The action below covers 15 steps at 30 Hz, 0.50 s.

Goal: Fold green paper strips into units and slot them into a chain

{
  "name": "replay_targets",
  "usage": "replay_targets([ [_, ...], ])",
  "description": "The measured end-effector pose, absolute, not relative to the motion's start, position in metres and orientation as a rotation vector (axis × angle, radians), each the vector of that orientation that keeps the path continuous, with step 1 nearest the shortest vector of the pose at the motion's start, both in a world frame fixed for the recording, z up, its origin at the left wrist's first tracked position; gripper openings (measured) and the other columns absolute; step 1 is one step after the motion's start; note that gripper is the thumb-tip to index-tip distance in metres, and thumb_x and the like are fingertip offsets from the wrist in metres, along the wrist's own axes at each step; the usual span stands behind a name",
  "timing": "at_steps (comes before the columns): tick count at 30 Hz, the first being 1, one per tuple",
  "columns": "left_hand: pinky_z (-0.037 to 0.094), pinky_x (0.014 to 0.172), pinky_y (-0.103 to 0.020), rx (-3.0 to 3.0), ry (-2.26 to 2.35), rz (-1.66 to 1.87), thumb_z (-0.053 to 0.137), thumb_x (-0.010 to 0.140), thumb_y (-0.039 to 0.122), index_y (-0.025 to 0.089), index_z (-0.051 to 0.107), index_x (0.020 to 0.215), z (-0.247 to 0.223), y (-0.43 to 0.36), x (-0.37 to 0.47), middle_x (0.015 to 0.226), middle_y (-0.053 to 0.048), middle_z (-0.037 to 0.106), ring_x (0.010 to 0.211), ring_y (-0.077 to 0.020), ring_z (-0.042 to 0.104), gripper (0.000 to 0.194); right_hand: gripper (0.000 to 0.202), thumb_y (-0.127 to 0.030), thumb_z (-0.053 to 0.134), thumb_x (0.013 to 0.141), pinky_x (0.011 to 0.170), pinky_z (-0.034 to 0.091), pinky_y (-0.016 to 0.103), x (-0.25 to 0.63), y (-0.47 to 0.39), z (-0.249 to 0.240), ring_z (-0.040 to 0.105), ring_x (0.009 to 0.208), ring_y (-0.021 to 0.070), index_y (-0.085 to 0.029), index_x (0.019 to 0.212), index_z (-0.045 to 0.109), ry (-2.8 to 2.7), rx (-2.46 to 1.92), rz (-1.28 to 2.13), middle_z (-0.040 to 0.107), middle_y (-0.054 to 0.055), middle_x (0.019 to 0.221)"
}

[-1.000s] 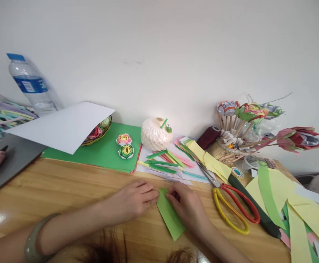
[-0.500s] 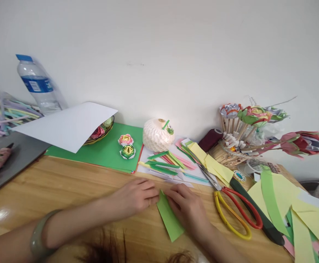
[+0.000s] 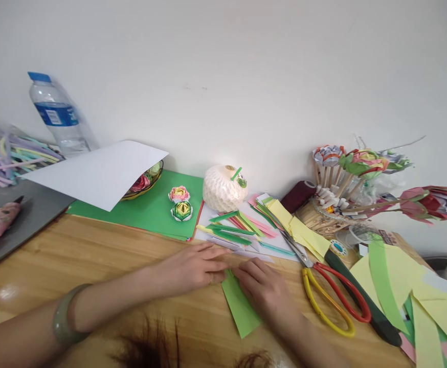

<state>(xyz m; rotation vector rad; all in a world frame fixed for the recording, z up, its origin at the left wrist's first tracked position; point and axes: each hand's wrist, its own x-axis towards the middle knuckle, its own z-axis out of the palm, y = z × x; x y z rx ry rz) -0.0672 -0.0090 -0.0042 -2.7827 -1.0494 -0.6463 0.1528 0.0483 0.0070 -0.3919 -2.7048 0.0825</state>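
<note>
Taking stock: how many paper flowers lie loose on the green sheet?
2, near its right end: a pink flower, a green flower in front. More may hide under the white sheet.

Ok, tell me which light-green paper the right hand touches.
The light-green piece on the wooden tabletop, partly under the right hand; other light-green strips lie untouched, farther right or in the pile behind.

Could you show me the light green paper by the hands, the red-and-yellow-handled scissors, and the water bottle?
Light green paper (image 3: 242, 314): head view, on its lower, uncovered part.
Scissors (image 3: 306, 261): head view, on the metal between blades and handles.
Water bottle (image 3: 57, 114): head view, on its blue label.
</note>
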Motion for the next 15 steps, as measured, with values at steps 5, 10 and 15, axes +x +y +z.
replay_targets([
  [5,0.029,0.103,-0.037,-2.794,-1.008,-0.541,0.036,0.097,0.023,0.019,0.059,0.109,0.0003,-0.0094,-0.0707,0.123,0.001,0.058,0.128,-0.0221,0.035,0.027,0.020,-0.016,0.041,0.093,0.061,0.043,0.029,0.1532,0.0481,0.0118,0.052,0.073,0.0182,-0.012,0.094,0.060,-2.741,-0.360,0.043,0.060,0.006,0.079],
  [10,0.031,0.101,-0.036,-2.792,-1.008,-0.539,0.036,0.097,0.023,0.019,0.059,0.110,0.0039,-0.0097,-0.0694,0.124,0.000,0.058,0.127,-0.0223,0.037,0.027,0.020,-0.017,0.042,0.092,0.061,0.043,0.029,0.1524,0.0475,0.0135,0.052,0.073,0.0183,-0.013,0.093,0.061,-2.764,-0.377,-0.026,0.060,0.006,0.079],
  [15,0.033,0.100,-0.035,-2.811,-1.006,-0.591,0.037,0.096,0.022,0.017,0.059,0.109,0.0040,-0.0087,-0.0693,0.119,0.001,0.061,0.123,-0.0216,0.042,0.026,0.015,-0.016,0.048,0.089,0.063,0.045,0.030,0.1545,0.0457,0.0120,0.051,0.077,0.0188,-0.015,0.092,0.062,-2.717,-0.457,0.038,0.060,0.007,0.082],
])
